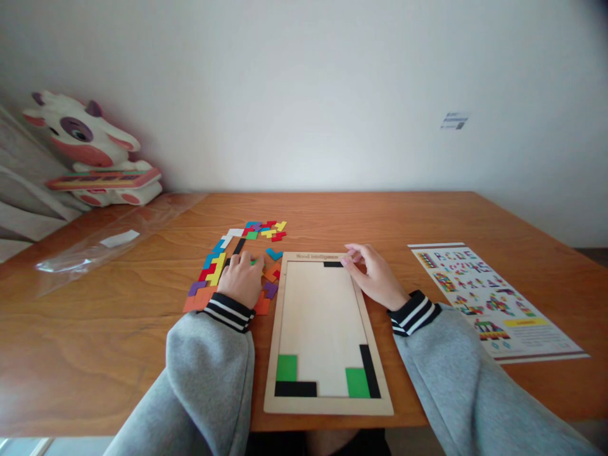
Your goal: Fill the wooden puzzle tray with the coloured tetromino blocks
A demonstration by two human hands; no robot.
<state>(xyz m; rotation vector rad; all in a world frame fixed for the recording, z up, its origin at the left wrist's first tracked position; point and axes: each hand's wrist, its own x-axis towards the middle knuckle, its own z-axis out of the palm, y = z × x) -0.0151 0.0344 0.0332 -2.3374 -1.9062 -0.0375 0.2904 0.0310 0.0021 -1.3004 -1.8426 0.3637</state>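
Note:
A pale wooden puzzle board (273,348) lies in front of me with its long side pointing away. In its near corners sit a green square (287,367) with a black bar (295,389), and another green square (357,382) beside a black bar (369,370). My right hand (375,272) is at the board's far right corner, fingers loosely extended, thumb by the end of a black bar (332,264). My left hand (242,278) is curled over the loose pieces left of the board. A green puzzle piece (254,261) shows at its fingertips, mostly hidden.
Coloured puzzle pieces (216,269) spread left of the board, with smaller ones (275,231) farther back. A printed pattern sheet (489,291) lies at right. Clear plastic wrapping (114,244) and a cow-shaped toy keyboard (104,158) are at far left. A wall (308,95) stands behind the table.

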